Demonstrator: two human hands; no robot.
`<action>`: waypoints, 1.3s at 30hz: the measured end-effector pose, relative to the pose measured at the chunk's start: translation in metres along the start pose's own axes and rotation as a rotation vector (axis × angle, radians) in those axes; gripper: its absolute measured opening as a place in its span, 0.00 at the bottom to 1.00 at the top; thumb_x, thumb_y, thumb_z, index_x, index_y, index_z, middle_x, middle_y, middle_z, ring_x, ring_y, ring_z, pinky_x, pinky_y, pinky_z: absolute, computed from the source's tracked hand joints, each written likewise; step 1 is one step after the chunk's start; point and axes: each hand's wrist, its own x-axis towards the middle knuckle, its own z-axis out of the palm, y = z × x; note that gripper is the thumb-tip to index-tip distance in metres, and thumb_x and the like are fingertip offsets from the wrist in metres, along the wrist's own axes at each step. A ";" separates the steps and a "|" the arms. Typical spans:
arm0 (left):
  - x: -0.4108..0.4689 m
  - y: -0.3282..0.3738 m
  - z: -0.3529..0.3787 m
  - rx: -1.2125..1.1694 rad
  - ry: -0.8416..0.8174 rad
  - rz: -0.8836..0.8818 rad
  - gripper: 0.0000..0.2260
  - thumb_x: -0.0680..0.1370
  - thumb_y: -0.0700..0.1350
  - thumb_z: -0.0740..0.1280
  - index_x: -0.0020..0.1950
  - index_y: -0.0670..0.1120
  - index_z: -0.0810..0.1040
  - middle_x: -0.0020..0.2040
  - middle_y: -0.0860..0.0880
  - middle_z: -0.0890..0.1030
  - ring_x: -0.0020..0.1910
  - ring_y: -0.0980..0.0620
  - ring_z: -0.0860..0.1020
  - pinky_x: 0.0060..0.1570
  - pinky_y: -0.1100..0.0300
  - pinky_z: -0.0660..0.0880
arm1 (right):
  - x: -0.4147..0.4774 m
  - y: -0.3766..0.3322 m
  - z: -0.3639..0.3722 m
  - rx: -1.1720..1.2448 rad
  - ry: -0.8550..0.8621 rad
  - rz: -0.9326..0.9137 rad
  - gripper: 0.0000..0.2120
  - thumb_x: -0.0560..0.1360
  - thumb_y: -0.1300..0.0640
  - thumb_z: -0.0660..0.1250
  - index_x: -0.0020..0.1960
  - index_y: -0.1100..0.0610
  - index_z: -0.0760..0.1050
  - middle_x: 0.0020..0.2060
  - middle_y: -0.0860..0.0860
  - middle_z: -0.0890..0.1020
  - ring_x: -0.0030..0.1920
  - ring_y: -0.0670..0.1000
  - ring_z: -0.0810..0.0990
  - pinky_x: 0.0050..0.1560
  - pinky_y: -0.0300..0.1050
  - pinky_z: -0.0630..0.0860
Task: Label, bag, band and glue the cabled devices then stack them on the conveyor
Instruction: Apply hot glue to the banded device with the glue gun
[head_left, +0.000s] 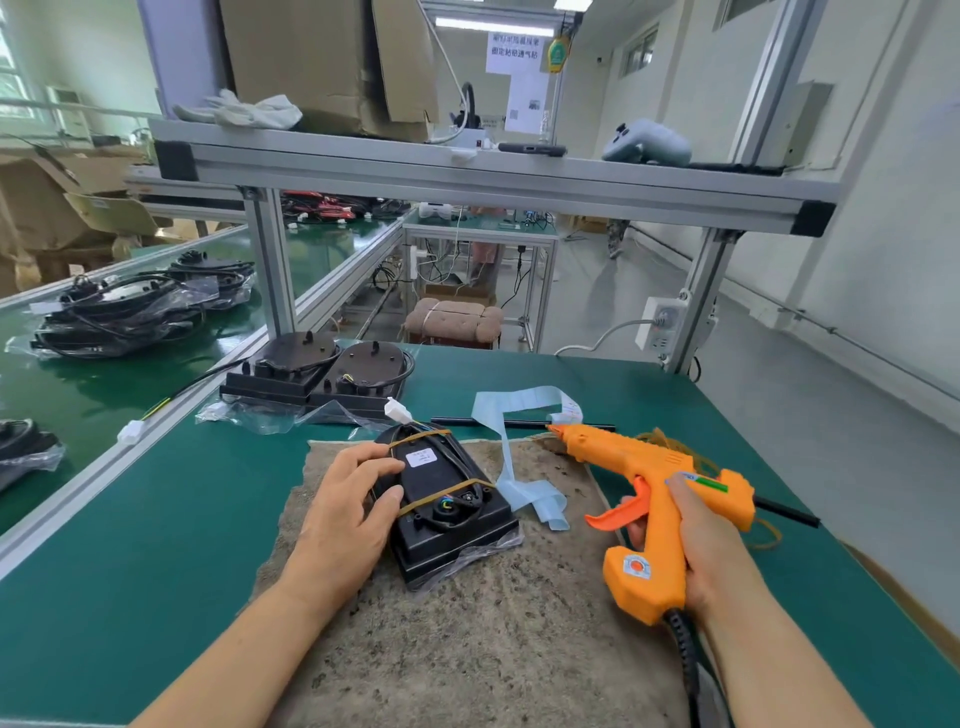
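Green surface (130, 519) under a stained mat (467, 623) — the left grip (345, 512) clasps the banded black device (447, 499); the right grip (696, 540) clenches round the orange glue gun (644, 467).

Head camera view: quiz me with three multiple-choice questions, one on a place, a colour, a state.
1. Where does the banded device lie?
A) on the brown mat
B) on the conveyor
C) on the upper shelf
2. What colour is the glue gun?
A) blue
B) orange
C) black
3. What is the right hand doing?
A) resting open
B) gripping the glue gun
C) pinching the label strip
Answers: 1 A, mat shows beneath it; 2 B, its body is orange; 3 B, fingers wrap round it.
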 end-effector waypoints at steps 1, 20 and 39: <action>0.000 0.000 0.000 -0.001 0.001 0.001 0.09 0.79 0.39 0.66 0.59 0.45 0.79 0.61 0.56 0.72 0.64 0.66 0.67 0.65 0.58 0.69 | 0.002 0.001 -0.001 0.006 0.017 0.013 0.20 0.82 0.47 0.62 0.60 0.63 0.77 0.40 0.60 0.85 0.34 0.56 0.83 0.29 0.45 0.79; 0.000 0.002 -0.001 0.003 -0.014 -0.011 0.10 0.79 0.39 0.67 0.60 0.46 0.79 0.62 0.56 0.72 0.65 0.61 0.69 0.66 0.54 0.71 | 0.001 -0.020 -0.033 -1.347 0.021 -0.223 0.30 0.83 0.39 0.52 0.35 0.58 0.75 0.27 0.53 0.80 0.32 0.53 0.82 0.37 0.46 0.78; 0.017 0.021 -0.015 0.628 -0.281 -0.493 0.27 0.82 0.63 0.49 0.57 0.46 0.80 0.61 0.49 0.75 0.63 0.46 0.72 0.60 0.50 0.69 | -0.006 0.031 0.145 -1.341 -0.426 -0.562 0.24 0.82 0.36 0.50 0.63 0.51 0.74 0.60 0.54 0.79 0.61 0.57 0.75 0.63 0.55 0.72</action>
